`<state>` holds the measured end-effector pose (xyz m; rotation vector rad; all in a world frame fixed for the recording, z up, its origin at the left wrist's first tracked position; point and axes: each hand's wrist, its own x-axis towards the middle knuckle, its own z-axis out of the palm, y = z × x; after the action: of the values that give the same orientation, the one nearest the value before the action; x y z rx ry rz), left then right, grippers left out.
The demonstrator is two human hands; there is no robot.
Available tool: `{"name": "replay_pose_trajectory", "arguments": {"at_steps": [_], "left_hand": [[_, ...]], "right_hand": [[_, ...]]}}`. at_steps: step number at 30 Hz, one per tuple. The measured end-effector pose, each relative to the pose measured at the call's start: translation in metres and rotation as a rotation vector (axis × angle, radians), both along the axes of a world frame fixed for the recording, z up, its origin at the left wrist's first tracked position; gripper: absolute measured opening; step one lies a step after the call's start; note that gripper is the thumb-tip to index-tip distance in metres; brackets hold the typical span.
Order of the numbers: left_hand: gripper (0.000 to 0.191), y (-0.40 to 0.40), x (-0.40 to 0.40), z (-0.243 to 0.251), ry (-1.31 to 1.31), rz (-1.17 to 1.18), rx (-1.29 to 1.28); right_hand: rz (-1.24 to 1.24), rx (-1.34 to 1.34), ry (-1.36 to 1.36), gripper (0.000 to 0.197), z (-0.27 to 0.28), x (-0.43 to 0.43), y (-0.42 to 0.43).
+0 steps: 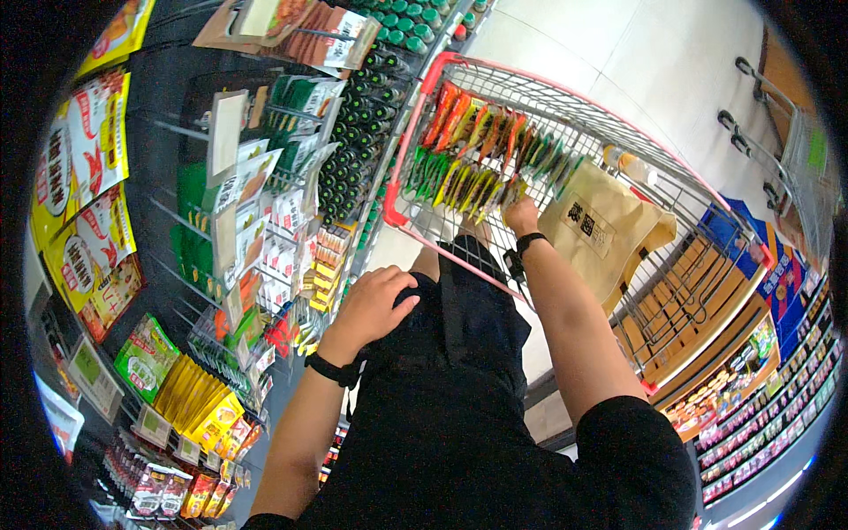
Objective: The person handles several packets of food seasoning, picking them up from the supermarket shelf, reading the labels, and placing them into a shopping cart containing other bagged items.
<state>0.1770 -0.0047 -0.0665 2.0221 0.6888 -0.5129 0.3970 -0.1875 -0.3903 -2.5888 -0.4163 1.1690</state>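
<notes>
A wire shopping cart with a red-pink rim stands in front of me. Inside it, seasoning packets stand in two rows: red-orange packets, green packets and yellow packets. My right hand reaches into the cart at the near end of the yellow row, its fingers curled at a packet; whether it grips one is unclear. Beside that hand a tan paper bag with dark writing leans in the cart. My left hand is above my dark shorts, fingers loosely bent, holding nothing.
To the left, shelves carry hanging packets, dark bottles and yellow packets. A clear bottle lies by the cart's far side. Other carts and a wooden slatted stand are on the right.
</notes>
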Motion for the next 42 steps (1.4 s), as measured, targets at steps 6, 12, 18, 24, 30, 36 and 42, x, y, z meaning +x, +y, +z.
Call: {"name": "replay_pose_trajectory", "arguments": {"at_steps": [6,12,18,24,30,36,42], "left_hand": [[0.021,0.009,0.005,-0.005,0.008,-0.004,0.010],[0.023,0.016,0.015,-0.001,-0.006,-0.028,0.045],[0.024,0.008,0.032,-0.011,-0.053,-0.116,-0.003],[0.023,0.009,0.014,0.006,-0.038,-0.085,0.040],[0.023,0.010,0.010,0.013,-0.115,-0.070,0.089],[0.020,0.011,-0.017,0.025,-0.198,-0.027,0.125],[0.009,0.024,-0.044,0.058,-0.416,0.307,-0.055]], "right_hand": [[0.097,-0.198,0.139,0.036,0.016,-0.005,0.018],[0.185,-0.060,0.274,0.058,-0.008,-0.010,0.011],[0.275,-0.058,0.512,0.061,-0.045,0.021,-0.027],[-0.203,-0.055,0.811,0.028,0.021,0.004,0.012],[-0.222,-0.129,0.869,0.011,0.025,0.015,-0.004],[-0.042,-0.144,0.769,0.009,0.035,-0.003,-0.004],[-0.016,0.028,0.732,0.022,0.066,-0.029,0.014]]}}
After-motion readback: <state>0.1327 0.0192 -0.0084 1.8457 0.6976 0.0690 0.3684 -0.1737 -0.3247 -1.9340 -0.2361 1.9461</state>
